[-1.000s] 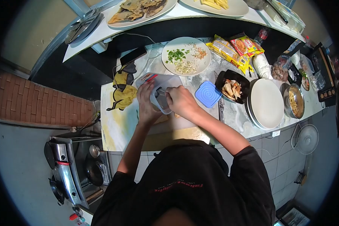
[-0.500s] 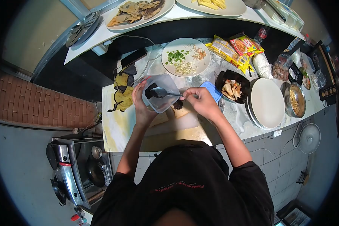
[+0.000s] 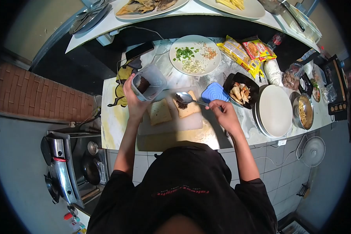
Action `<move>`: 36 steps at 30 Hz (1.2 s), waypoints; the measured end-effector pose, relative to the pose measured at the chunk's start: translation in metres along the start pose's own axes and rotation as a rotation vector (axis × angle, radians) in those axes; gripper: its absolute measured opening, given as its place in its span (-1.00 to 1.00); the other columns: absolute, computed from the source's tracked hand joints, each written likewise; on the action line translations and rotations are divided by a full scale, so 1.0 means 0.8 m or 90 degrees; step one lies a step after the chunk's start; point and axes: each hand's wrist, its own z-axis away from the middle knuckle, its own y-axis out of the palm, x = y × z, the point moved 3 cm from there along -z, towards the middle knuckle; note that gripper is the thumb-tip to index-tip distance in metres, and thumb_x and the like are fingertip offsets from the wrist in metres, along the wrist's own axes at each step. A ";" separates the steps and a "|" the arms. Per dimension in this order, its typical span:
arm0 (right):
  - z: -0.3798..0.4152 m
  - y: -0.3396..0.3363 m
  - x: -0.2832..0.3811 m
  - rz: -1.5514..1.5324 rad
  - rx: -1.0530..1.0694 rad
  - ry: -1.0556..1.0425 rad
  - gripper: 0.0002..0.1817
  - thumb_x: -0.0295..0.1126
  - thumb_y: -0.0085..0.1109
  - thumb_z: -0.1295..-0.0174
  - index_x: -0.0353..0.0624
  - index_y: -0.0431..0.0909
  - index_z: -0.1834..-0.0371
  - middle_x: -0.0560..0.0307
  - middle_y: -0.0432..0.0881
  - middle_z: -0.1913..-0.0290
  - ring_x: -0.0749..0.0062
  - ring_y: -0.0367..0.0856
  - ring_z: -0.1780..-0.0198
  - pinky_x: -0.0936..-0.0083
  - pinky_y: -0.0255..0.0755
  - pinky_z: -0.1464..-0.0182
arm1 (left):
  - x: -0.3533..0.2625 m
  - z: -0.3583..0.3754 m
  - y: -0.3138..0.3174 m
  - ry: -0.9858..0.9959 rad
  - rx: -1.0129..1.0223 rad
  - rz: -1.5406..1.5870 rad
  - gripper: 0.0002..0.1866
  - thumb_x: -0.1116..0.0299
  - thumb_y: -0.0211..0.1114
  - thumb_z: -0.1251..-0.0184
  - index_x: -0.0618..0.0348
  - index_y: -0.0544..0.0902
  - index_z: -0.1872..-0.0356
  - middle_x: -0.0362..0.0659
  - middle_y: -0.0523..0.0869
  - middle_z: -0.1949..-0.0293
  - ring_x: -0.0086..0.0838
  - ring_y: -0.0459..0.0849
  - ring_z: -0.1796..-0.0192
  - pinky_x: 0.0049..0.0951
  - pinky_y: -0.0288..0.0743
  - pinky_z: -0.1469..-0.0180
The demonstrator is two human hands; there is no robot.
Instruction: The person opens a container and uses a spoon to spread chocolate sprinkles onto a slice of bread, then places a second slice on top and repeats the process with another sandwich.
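My left hand [image 3: 133, 95] grips a clear plastic container [image 3: 155, 80], tilted, with dark brown sprinkles [image 3: 143, 84] inside. Between the fingers of my right hand [image 3: 224, 113] is the handle of a metal spoon [image 3: 185, 98]. Its bowl is over a slice of bread [image 3: 190, 110], where a small heap of dark sprinkles [image 3: 181, 104] lies. Left of it is a second slice of bread [image 3: 159, 112], plain on top. Both slices rest on a pale cutting board [image 3: 171, 129]. A blue lid [image 3: 215, 93] lies just beyond my right hand.
Behind the board stands a plate [image 3: 207, 69] with chopped greens and other bits. To the right are a black bowl [image 3: 252, 81] of cooked meat, stacked plates [image 3: 276, 111], a metal bowl [image 3: 306, 113] and seasoning packets [image 3: 257, 48]. A yellow-black cloth [image 3: 122, 84] lies at left.
The spoon has moved out of the container to above the right bread slice. My left hand has drawn the container leftward, uncovering both slices and the board.
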 end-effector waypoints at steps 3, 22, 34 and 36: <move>0.008 0.006 -0.041 0.033 -0.045 0.001 -0.79 -0.42 0.11 -0.46 -0.27 0.73 0.24 0.27 0.59 0.50 0.72 0.34 0.42 0.56 0.26 0.35 | -0.001 -0.001 -0.003 0.016 -0.010 0.002 0.13 0.35 0.78 0.26 0.27 0.28 -0.43 0.05 0.48 -0.38 0.00 0.42 -0.40 -0.05 0.25 -0.48; 0.036 0.031 -0.036 0.275 -0.076 -0.148 -0.89 -0.45 0.13 -0.44 -0.27 0.57 0.20 -0.29 0.65 0.41 -0.23 0.67 0.36 0.04 0.48 0.32 | 0.004 0.001 -0.002 0.005 0.007 0.013 0.13 0.42 0.76 0.20 0.24 0.24 -0.47 0.06 0.41 -0.39 -0.06 0.43 -0.42 -0.15 0.31 -0.48; 0.058 0.054 -0.019 0.385 -0.100 -0.202 -0.90 -0.43 0.11 -0.45 -0.21 0.48 0.21 -0.18 0.66 0.46 -0.17 0.67 0.47 0.06 0.55 0.41 | 0.007 0.007 0.000 -0.025 -0.008 0.050 0.16 0.34 0.79 0.28 0.20 0.27 -0.45 0.03 0.47 -0.39 -0.01 0.42 -0.41 -0.04 0.25 -0.47; 0.061 0.064 -0.021 0.344 -0.075 -0.207 -0.88 -0.42 0.09 -0.47 -0.23 0.47 0.24 -0.21 0.62 0.55 -0.18 0.65 0.51 0.04 0.53 0.43 | 0.008 0.008 0.001 -0.028 -0.007 0.051 0.16 0.35 0.79 0.29 0.19 0.27 -0.45 0.03 0.47 -0.40 -0.01 0.41 -0.41 -0.04 0.25 -0.47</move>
